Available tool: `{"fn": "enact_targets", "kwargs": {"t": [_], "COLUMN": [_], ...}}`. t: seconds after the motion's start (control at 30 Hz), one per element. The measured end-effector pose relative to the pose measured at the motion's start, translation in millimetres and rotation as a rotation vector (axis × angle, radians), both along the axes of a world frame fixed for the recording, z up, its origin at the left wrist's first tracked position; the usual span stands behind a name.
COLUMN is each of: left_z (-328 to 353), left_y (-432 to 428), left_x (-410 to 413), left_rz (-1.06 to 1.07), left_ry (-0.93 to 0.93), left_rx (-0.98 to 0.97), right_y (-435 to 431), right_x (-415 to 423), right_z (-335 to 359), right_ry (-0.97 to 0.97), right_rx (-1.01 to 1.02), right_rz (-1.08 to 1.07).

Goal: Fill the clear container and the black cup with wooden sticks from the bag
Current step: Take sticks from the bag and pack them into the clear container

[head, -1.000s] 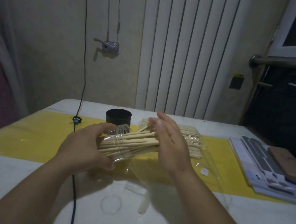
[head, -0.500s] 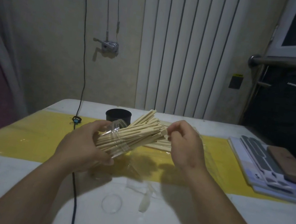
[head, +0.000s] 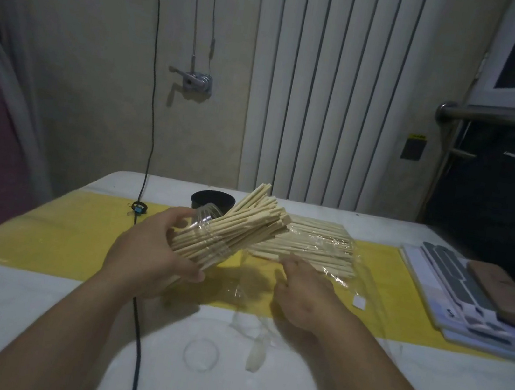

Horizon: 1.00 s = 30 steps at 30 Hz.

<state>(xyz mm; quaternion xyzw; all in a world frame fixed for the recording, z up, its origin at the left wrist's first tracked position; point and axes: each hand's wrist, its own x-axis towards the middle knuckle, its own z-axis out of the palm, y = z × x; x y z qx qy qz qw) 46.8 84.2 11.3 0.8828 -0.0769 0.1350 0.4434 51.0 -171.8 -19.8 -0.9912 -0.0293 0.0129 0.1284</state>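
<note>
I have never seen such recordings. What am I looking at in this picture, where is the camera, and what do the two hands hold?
There is no machine here: a person works with bare hands, and the camera sits on the person's head, looking down at a table. The left hand grips a tilted clear container packed with wooden sticks. The right hand holds nothing; its fingers reach to a clear bag of more sticks lying on the yellow strip. Behind the container stands a black cup; whether it holds anything I cannot tell.
</note>
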Motion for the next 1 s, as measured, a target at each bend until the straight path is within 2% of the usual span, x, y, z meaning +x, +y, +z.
{"fn": "enact_targets", "kwargs": {"t": [0.17, 0.4, 0.63, 0.73, 0.87, 1.0], "left_z": [0.0, 0.4, 0.4, -0.1, -0.2, -0.2], "left_y": [0.7, 0.9, 1.5, 2.3, 2.0, 1.7], "left_x": [1.3, 1.6, 1.0, 1.9, 2.6, 2.6], "left_rz": [-0.005, -0.003, 0.001, 0.004, 0.009, 0.010], "left_ry": [0.011, 0.015, 0.025, 0.026, 0.028, 0.030], "left_rx": [0.009, -0.003, -0.008, 0.003, 0.018, 0.030], "right_y": [10.7, 12.7, 17.4, 18.3, 15.6, 15.4], "right_x": [22.9, 48.0, 59.4, 63.3, 70.5, 70.4], "right_z": [-7.9, 3.9, 5.8, 9.9, 8.2, 5.9], "right_ry": [-0.032, -0.079, -0.141, -0.083, -0.010, -0.002], "right_rx": [-0.062, -0.332, -0.335, -0.289, -0.106, -0.138], "right_rz": [-0.035, -0.081, -0.081, -0.127, -0.145, -0.108]}}
